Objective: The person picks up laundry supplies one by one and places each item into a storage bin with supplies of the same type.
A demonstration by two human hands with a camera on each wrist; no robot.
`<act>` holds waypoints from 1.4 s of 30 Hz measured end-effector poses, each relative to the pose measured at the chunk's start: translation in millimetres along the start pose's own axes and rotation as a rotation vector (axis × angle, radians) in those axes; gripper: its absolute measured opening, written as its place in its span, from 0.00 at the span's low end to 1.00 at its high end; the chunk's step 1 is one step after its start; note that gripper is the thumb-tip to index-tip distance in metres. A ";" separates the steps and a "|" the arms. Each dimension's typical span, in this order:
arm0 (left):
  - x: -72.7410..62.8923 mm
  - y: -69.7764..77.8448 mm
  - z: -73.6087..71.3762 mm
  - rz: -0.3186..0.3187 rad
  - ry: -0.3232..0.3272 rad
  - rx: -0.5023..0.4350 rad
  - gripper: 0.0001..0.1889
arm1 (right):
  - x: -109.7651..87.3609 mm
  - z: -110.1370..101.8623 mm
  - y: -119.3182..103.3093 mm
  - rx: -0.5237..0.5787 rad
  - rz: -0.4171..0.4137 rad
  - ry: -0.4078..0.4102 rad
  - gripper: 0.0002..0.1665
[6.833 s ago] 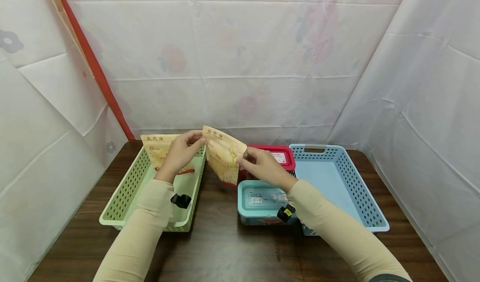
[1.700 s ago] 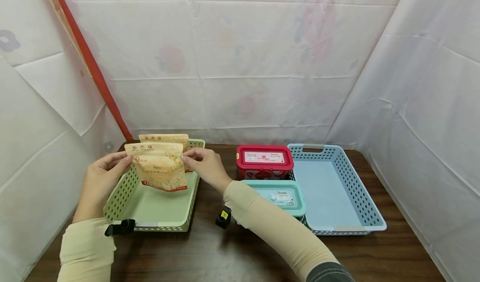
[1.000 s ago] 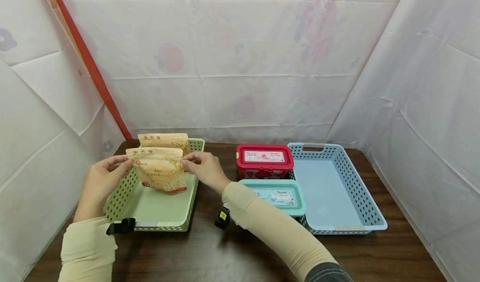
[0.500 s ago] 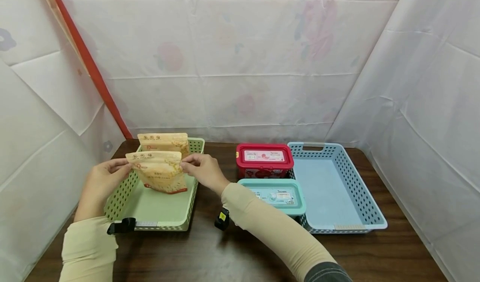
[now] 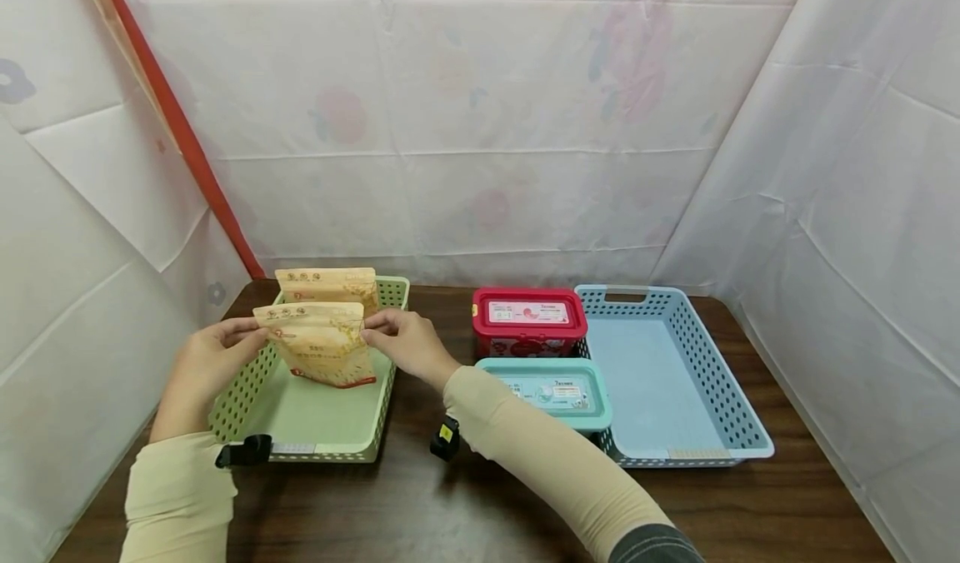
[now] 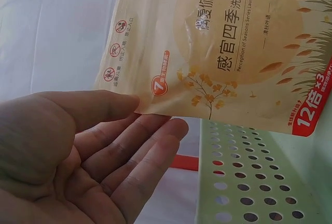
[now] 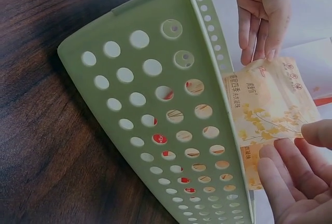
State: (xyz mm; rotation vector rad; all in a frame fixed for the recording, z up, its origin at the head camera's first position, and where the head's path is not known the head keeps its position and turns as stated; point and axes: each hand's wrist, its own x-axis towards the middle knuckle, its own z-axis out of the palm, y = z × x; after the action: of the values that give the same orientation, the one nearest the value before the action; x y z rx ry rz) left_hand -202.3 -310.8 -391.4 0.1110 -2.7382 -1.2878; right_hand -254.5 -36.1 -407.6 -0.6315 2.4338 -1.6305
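Observation:
A yellow laundry capsule pouch (image 5: 318, 342) with a red strip along its bottom stands upright inside the green basket (image 5: 322, 421). My left hand (image 5: 213, 367) pinches its left edge between thumb and fingers. On the opposite edge, my right hand (image 5: 412, 345) pinches it near the top corner. The left wrist view shows the printed front of the pouch (image 6: 228, 47) close up, the thumb lying over its edge. Behind it a second, matching pouch (image 5: 330, 281) stands at the basket's far end, partly hidden by the first.
Right of the green basket, a red lidded box (image 5: 529, 321) stands behind a turquoise lidded box (image 5: 562, 392), partly covered by my right sleeve. A blue basket (image 5: 648, 380) stands beside them on the dark wooden table (image 5: 420, 513). White sheeting (image 5: 480, 130) encloses the back and sides.
Both hands have carried the pouch leftward from between the green basket and the boxes, turned its front toward me and lowered it into the basket. Over the last half second it hardly moves.

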 end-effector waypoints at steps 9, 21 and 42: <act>-1.0 1.3 -0.3 0.007 -0.014 0.004 0.31 | -1.4 0.4 -1.3 0.004 -0.002 -0.021 0.13; -2.6 3.4 -0.1 0.035 -0.033 0.038 0.34 | -3.2 2.0 -2.7 0.026 0.008 -0.058 0.20; -3.7 8.3 -2.6 0.021 -0.089 -0.038 0.44 | -4.7 -2.8 0.3 0.038 0.047 -0.096 0.31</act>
State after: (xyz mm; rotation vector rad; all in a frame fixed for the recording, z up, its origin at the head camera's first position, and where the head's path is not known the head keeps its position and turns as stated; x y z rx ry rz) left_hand -198.4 -307.1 -383.6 0.0216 -2.7782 -1.3698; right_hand -251.3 -31.7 -407.2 -0.6264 2.3267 -1.5865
